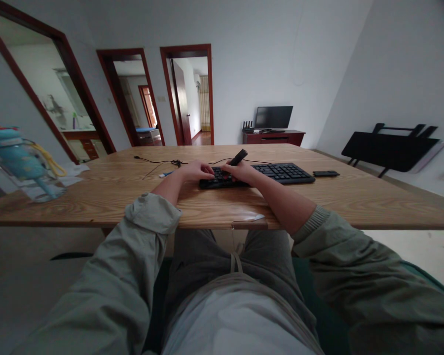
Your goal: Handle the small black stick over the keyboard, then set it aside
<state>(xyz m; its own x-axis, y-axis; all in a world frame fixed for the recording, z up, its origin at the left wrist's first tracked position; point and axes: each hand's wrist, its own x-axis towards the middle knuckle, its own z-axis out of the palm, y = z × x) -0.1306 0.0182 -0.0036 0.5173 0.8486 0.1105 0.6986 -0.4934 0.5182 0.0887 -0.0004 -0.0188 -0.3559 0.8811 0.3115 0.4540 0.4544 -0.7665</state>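
A: Lying flat on the wooden table (96, 197), the black keyboard (281, 173) is sitting straight ahead of the seated person. Confirm hand positions.

B: The right hand (240, 172) is resting on the keyboard's left end, fingers clamped around a dark pen-like tool (238, 158) that is tilting up and away. The left hand (196, 171) is lying just left of the keyboard, fingertips touching its edge; whether it is gripping anything cannot be told.

A: Surroundings?

B: Just right of the keyboard, a small black device (326, 173) is lying. Behind and left of the keyboard, a black cable (159, 161) is trailing. Far left of the keyboard, a blue water bottle (18, 160) is standing.
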